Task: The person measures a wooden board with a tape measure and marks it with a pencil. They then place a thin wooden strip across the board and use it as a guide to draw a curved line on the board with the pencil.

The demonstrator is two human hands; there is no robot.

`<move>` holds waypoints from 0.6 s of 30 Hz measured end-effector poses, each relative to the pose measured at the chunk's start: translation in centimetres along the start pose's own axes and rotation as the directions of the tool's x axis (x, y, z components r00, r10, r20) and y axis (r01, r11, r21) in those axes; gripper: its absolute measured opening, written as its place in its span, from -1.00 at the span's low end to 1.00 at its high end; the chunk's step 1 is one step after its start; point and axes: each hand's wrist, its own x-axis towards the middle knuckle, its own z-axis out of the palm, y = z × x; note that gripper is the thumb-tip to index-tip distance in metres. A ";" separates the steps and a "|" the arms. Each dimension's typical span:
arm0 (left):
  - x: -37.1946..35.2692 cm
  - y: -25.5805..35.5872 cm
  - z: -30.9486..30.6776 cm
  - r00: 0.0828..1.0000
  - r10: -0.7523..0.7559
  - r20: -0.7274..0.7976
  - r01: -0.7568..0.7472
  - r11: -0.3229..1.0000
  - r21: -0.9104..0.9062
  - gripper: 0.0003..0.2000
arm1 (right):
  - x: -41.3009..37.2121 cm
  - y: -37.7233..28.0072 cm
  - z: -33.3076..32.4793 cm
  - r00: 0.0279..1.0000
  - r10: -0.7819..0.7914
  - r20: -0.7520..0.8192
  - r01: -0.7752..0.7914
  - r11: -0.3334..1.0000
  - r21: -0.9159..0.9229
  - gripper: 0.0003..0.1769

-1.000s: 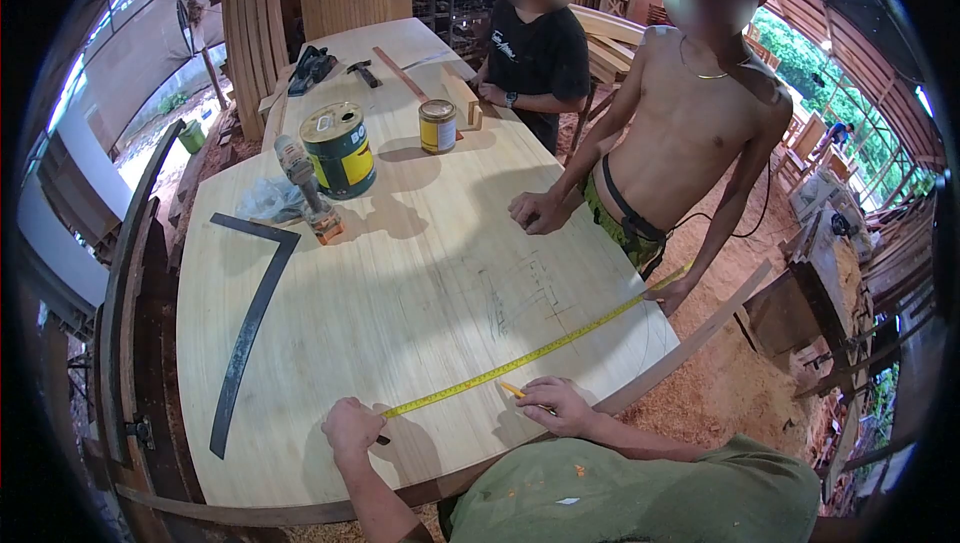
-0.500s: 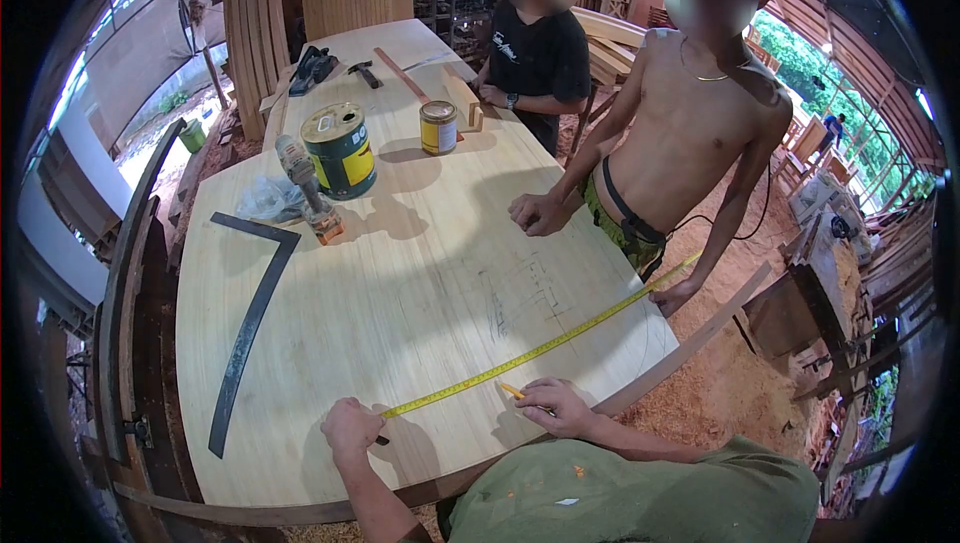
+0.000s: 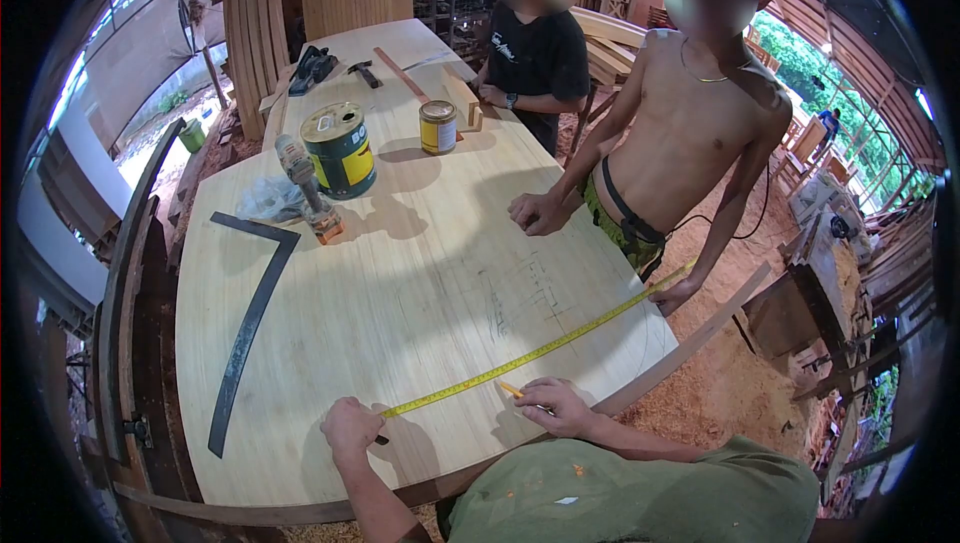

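My left hand [image 3: 352, 425] rests closed on the pale wooden panel [image 3: 400, 293], gripping the near end of the yellow measuring tape [image 3: 545, 348]. The tape lies stretched across the panel to the right, where a person's hand [image 3: 676, 296] is at its far end. My right hand [image 3: 556, 406] is closed around an orange pencil [image 3: 510, 389], whose tip is close to the tape's lower edge. Faint pencil marks show on the panel above the tape. A dark metal square [image 3: 262, 308] lies to the left of my left hand.
On the panel stand a large can [image 3: 338, 151], a small can [image 3: 438, 127] and a drill [image 3: 310, 191], with a plastic bag [image 3: 268, 200] beside it. A hammer [image 3: 365, 73] lies farther back. Two people stand at the right edge, one with a forearm over the panel.
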 end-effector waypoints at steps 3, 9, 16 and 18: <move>0.1 0.0 0.1 1.000 -0.005 0.000 0.005 1.000 0.006 -0.67 | -0.1 0.1 0.0 1.000 -0.009 0.017 0.009 1.000 -0.018 -0.75; 0.2 -0.1 0.3 1.000 0.010 -0.020 -0.010 1.000 0.007 -0.67 | -0.1 0.3 0.1 1.000 -0.003 0.016 0.003 1.000 -0.001 -0.74; -0.1 0.3 -0.3 1.000 0.001 0.008 -0.001 1.000 0.014 -0.66 | 0.0 0.0 0.0 1.000 -0.001 0.010 0.001 1.000 -0.010 -0.75; 0.3 0.1 0.1 1.000 0.002 0.017 -0.003 0.999 0.039 -0.65 | 0.1 0.3 0.0 1.000 -0.007 0.012 0.008 1.000 -0.017 -0.75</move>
